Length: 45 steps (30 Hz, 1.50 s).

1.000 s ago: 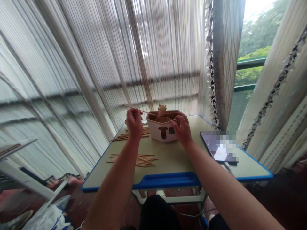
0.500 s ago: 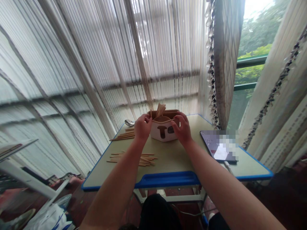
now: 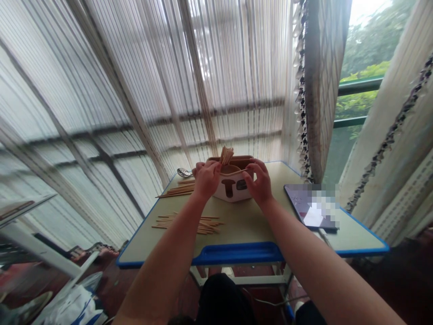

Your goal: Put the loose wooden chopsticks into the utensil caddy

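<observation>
A white utensil holder (image 3: 233,193) with a brown inside and cut-out shapes on its front stands toward the back of the table. A bundle of wooden chopsticks (image 3: 227,155) pokes up out of it. My left hand (image 3: 207,179) is closed at the holder's left side, its fingertips pinched at the lower part of the bundle; the exact contact is partly hidden. With thumb and fingers, my right hand (image 3: 259,181) grips the holder's right rim. More chopsticks (image 3: 177,191) lie left of the holder, partly behind my left hand. Nearer me is another loose group of chopsticks (image 3: 206,224), crossed by my left forearm.
A metal slotted spoon (image 3: 184,172) lies at the table's back left. On the right is a tablet (image 3: 313,216) with a white cable. The table (image 3: 243,230) has a blue edge and a front tray groove. Sheer curtains (image 3: 162,81) hang close behind it.
My left hand has moved right, from the holder's left edge to the chopstick bundle inside. My right hand keeps its grip on the rim. The view has shifted slightly.
</observation>
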Motion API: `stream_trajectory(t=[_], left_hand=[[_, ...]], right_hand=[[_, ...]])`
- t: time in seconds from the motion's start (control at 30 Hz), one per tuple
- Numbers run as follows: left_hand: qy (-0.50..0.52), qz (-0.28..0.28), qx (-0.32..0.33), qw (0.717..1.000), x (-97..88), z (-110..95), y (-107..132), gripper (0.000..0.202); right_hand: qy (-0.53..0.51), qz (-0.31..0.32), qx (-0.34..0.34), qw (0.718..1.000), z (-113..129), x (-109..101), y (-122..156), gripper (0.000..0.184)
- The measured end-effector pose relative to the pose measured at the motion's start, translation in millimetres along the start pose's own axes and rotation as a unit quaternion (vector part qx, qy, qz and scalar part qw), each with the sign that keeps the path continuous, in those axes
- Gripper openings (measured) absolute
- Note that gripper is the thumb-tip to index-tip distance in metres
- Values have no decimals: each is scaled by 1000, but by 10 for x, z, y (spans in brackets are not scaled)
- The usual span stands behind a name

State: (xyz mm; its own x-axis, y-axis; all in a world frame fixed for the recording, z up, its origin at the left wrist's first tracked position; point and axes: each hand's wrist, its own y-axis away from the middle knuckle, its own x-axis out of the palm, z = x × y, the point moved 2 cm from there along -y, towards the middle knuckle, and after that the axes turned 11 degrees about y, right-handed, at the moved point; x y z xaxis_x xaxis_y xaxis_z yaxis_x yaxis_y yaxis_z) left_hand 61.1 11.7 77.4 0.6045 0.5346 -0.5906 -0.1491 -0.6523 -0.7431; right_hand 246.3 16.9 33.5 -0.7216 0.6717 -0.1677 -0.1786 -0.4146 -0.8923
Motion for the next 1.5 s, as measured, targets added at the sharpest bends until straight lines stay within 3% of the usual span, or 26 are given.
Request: stream_trajectory(t=[0.13, 0.23, 0.3, 0.37, 0.43, 0.57, 0.63, 0.73, 0.87, 1.0, 1.07, 1.17, 1.37, 1.5], left_hand=[[24, 21, 13, 999, 50, -16, -6, 41], [-4, -40, -5, 999, 4, -12, -15, 34], [-40, -98, -43, 993, -90, 38, -32, 29], [-83, -118, -97, 985, -204, 132, -55, 27], [-121, -52, -151, 980, -281, 250, -72, 25], [-169, 163, -243, 941, -272, 415, 22, 26], [-182, 207, -253, 927, -232, 420, 134, 27], [-170, 277, -214, 921, -192, 381, 362, 28], [-105, 333, -74, 934, -301, 363, 700, 41], [-96, 425, -123, 891, -443, 490, 1031, 62], [-88, 434, -144, 885, -449, 523, 1139, 61], [-105, 387, -128, 907, -359, 506, 1172, 55], [-133, 380, -104, 909, -41, 453, 999, 62], [-124, 352, -85, 924, 50, 458, 916, 58]], right_hand=[[3, 1, -2, 1000, -5, 2, 2, 11], [7, 7, -5, 1000, -12, 12, 5, 12], [6, 9, -6, 1000, -18, 24, 7, 12], [1, 10, -8, 1000, -22, 40, 9, 13], [-4, 11, -11, 1000, -26, 54, 12, 15], [-13, 16, -8, 1000, -40, 71, 19, 13], [-15, 17, -3, 1000, -46, 78, 18, 12], [-8, 13, 4, 1000, -40, 88, 2, 11], [13, 10, 8, 1000, 4, 87, -33, 13], [1, 13, 7, 1000, 46, 68, -46, 13], [-11, 15, 13, 1000, 44, 71, -39, 13], [-17, 21, 18, 999, 21, 96, -24, 13], [-15, 26, 14, 999, -23, 123, 9, 12], [5, 11, -13, 1000, -49, 115, 19, 11]])
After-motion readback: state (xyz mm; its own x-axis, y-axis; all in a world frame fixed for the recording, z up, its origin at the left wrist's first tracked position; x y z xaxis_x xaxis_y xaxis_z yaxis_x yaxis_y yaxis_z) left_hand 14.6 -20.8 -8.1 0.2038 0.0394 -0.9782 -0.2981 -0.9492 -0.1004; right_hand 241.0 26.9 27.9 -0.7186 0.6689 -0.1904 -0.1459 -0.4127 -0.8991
